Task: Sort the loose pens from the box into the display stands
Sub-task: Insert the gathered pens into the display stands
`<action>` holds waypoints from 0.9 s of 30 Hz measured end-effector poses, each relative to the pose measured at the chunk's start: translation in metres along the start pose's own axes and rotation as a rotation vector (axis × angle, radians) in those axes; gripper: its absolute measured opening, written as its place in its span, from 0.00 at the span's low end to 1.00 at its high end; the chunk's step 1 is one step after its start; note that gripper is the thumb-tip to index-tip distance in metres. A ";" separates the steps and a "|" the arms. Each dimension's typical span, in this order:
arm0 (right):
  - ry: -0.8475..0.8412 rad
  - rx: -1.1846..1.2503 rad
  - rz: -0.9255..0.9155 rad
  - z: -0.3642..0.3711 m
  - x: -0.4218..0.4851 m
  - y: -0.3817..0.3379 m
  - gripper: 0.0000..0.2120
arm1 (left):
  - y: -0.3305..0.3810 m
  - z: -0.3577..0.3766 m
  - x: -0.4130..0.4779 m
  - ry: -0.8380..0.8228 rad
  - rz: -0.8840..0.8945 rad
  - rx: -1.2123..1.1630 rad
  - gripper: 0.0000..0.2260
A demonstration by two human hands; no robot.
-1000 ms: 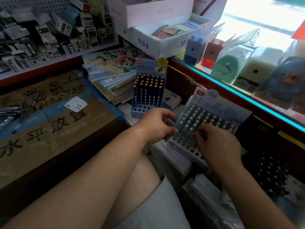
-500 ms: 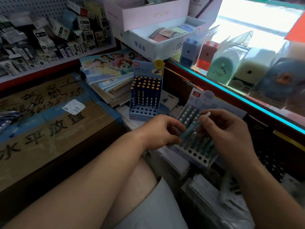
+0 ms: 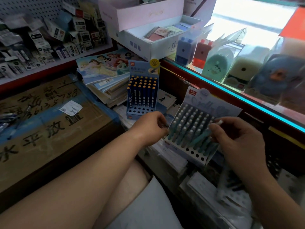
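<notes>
A pale blue display stand [image 3: 212, 103] leans tilted between my hands, filled with teal pens with white caps, with empty holes along its front row [image 3: 194, 154]. My right hand [image 3: 237, 141] pinches one teal pen [image 3: 198, 139] that lies slanted across the stand's front, white cap up by my fingertips. My left hand [image 3: 148, 128] is curled shut against the stand's left edge. A dark blue stand [image 3: 142, 96] with orange-tipped pens stands upright behind, its front rows empty.
A taped cardboard box [image 3: 49, 129] fills the left. Stacked notebooks [image 3: 102, 75] sit behind the dark stand. The glass counter edge [image 3: 231, 91] runs along the right, with boxed sharpeners [image 3: 214, 66] on it. Loose pens [image 3: 6, 118] lie far left. A clear packet [image 3: 231, 187] sits lower right.
My right hand lifted off the stand's pens and took one teal pen from near my left hand, carrying it over the stand. My left hand shifted to the stand's left edge.
</notes>
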State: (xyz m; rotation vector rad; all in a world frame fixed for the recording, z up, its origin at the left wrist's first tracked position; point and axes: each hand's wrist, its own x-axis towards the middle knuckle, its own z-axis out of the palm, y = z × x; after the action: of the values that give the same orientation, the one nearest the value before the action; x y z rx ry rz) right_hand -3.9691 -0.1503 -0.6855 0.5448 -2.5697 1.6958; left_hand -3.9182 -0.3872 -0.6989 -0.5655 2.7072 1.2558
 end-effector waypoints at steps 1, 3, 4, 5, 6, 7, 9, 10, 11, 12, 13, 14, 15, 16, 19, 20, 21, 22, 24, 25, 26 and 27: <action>-0.006 -0.032 -0.005 0.000 -0.002 0.002 0.07 | 0.001 0.002 0.002 0.002 0.001 0.041 0.14; -0.035 -0.079 -0.011 0.003 -0.005 0.006 0.08 | 0.001 0.009 0.011 -0.022 0.005 0.150 0.22; -0.050 -0.108 -0.017 0.004 -0.006 0.007 0.08 | 0.001 0.013 0.017 -0.046 -0.007 0.193 0.26; -0.059 -0.140 -0.025 0.006 -0.007 0.009 0.09 | 0.000 0.018 0.023 -0.075 -0.028 0.212 0.28; -0.063 -0.171 -0.037 0.007 -0.007 0.010 0.09 | 0.000 0.022 0.028 -0.108 -0.053 0.190 0.29; -0.058 -0.192 -0.052 0.009 -0.007 0.011 0.09 | 0.000 0.028 0.032 -0.131 -0.068 0.137 0.28; -0.045 -0.205 -0.074 0.010 -0.007 0.013 0.10 | -0.002 0.041 0.034 -0.127 -0.062 0.026 0.25; -0.045 -0.206 -0.083 0.011 -0.007 0.013 0.10 | -0.005 0.046 0.033 -0.114 -0.046 -0.001 0.24; -0.048 -0.210 -0.090 0.011 -0.007 0.015 0.10 | -0.010 0.052 0.030 -0.092 -0.021 -0.026 0.23; -0.053 -0.219 -0.094 0.012 -0.007 0.017 0.10 | -0.015 0.057 0.026 -0.069 0.001 -0.059 0.21; -0.056 -0.231 -0.097 0.012 -0.007 0.018 0.10 | -0.020 0.063 0.023 -0.056 0.013 -0.113 0.19; -0.057 -0.246 -0.099 0.013 -0.007 0.020 0.10 | -0.024 0.067 0.021 -0.058 0.017 -0.160 0.19; -0.056 -0.259 -0.100 0.014 -0.007 0.022 0.11 | -0.027 0.071 0.020 -0.062 0.021 -0.188 0.20; -0.055 -0.269 -0.098 0.015 -0.008 0.023 0.10 | -0.028 0.072 0.019 -0.059 0.022 -0.197 0.21; -0.037 -0.288 -0.087 0.018 -0.008 0.023 0.10 | -0.030 0.076 0.019 -0.036 0.039 -0.218 0.21; -0.030 -0.290 -0.081 0.019 -0.007 0.023 0.10 | -0.031 0.077 0.019 -0.029 0.038 -0.221 0.22; -0.024 -0.292 -0.073 0.020 -0.006 0.023 0.10 | -0.033 0.079 0.019 -0.024 0.038 -0.225 0.24; -0.019 -0.295 -0.065 0.021 -0.005 0.022 0.10 | -0.034 0.079 0.018 -0.028 0.037 -0.229 0.26; -0.010 -0.315 -0.065 0.023 -0.003 0.023 0.11 | -0.036 0.080 0.019 -0.028 0.034 -0.228 0.29; -0.009 -0.333 -0.073 0.024 -0.002 0.023 0.12 | -0.037 0.081 0.020 -0.026 0.037 -0.219 0.30; -0.016 -0.358 -0.081 0.025 -0.002 0.023 0.13 | -0.038 0.081 0.021 -0.029 0.038 -0.206 0.31; -0.027 -0.385 -0.087 0.026 -0.002 0.022 0.13 | -0.038 0.082 0.021 -0.032 0.038 -0.200 0.31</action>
State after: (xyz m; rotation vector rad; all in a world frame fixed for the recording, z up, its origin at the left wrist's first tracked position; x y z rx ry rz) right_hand -3.9695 -0.1655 -0.7165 0.6443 -2.7421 1.1307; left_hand -3.9284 -0.3541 -0.7847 -0.5116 2.5953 1.5429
